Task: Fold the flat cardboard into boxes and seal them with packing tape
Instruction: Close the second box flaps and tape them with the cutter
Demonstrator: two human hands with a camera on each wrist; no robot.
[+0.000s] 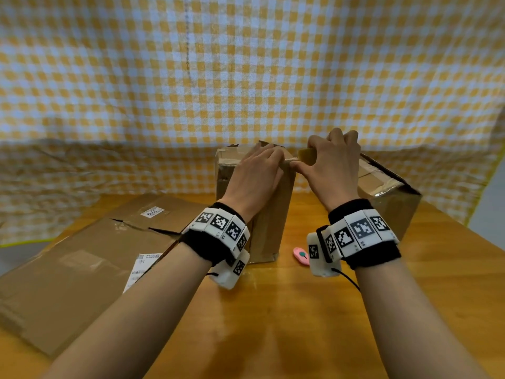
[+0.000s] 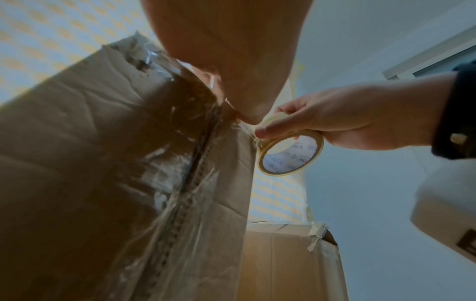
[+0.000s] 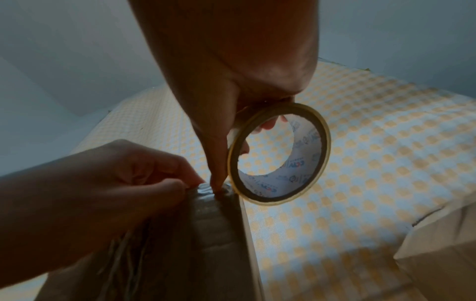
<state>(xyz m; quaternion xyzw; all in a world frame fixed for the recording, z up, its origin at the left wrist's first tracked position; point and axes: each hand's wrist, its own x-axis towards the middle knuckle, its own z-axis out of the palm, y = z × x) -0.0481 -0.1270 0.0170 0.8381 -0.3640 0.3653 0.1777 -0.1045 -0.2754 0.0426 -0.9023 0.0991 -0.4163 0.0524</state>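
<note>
A tall cardboard box (image 1: pixel 267 214) stands upright mid-table, old clear tape along its seam (image 2: pixel 180 193). My left hand (image 1: pixel 259 168) lies over its top; thumb (image 2: pixel 247 120) and curled fingers (image 3: pixel 185 183) pinch the freshly taped top edge. My right hand (image 1: pixel 333 165) grips a roll of packing tape (image 1: pixel 307 155) just right of that edge, fingers through its core (image 3: pixel 309 154). A short stretch of tape runs from the roll (image 2: pixel 296 163) to the box corner, where the right thumb (image 3: pixel 216 179) presses down.
A second taped box (image 1: pixel 388 198) stands close on the right. Flat cardboard sheets with labels (image 1: pixel 76 263) lie at the left. A pink cutter (image 1: pixel 300 255) rests on the wooden table (image 1: pixel 300 324) beside the box. Yellow checked cloth (image 1: pixel 246 77) hangs behind.
</note>
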